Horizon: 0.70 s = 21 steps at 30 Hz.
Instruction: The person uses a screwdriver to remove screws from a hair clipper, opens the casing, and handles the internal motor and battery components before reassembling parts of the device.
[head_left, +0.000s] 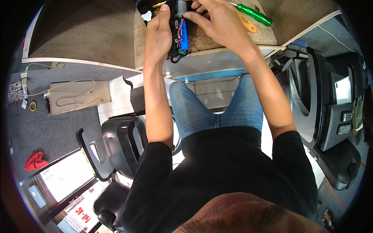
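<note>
Both hands' grip (158, 33) (215, 21) around opened device (180, 33)

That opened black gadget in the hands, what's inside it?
Inside the black casing lie a blue cylindrical battery cell, red wires, a green circuit board and a grey motor. The left hand and right hand cover the rest.

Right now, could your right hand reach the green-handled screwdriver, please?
Probably yes: the green-handled screwdriver lies on the wooden board just beside the right hand, with nothing between them, though that hand is busy on the opened device.
</note>
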{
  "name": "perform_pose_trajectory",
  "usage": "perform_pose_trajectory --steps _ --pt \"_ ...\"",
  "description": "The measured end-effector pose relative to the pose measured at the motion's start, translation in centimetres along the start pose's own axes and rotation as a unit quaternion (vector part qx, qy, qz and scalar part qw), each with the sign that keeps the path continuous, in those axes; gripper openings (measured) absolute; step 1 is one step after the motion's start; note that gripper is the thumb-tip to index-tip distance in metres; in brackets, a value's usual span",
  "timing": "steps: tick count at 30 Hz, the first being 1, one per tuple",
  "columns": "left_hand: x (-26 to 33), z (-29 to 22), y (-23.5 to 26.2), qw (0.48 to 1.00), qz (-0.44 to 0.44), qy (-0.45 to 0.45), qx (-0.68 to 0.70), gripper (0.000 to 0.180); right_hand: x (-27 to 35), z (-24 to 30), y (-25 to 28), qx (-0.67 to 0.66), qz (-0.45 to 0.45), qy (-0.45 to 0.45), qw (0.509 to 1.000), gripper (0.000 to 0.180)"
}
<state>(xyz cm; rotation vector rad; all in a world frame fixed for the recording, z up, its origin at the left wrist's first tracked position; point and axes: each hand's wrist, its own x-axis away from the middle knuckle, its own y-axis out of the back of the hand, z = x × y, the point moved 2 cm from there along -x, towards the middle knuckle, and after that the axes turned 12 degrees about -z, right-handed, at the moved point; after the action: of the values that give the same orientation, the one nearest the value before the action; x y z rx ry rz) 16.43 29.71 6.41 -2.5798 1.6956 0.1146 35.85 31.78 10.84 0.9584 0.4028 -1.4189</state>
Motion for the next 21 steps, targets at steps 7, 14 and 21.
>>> perform_pose_trajectory --steps 7,14,21 --pt "0.4 -0.5 0.3 0.999 0.003 0.016 -0.032 0.061 0.0 -0.3 0.0 -0.014 0.000 -0.031 0.999 0.033" --pt "0.2 -0.6 0.6 1.000 -0.012 0.018 -0.012 0.061 0.2 -0.3 -0.4 0.016 -0.017 0.005 1.000 0.030" --pt "0.6 -1.3 0.4 0.999 -0.024 0.008 -0.021 0.058 0.2 0.2 -0.4 0.028 -0.014 0.027 0.999 0.029"
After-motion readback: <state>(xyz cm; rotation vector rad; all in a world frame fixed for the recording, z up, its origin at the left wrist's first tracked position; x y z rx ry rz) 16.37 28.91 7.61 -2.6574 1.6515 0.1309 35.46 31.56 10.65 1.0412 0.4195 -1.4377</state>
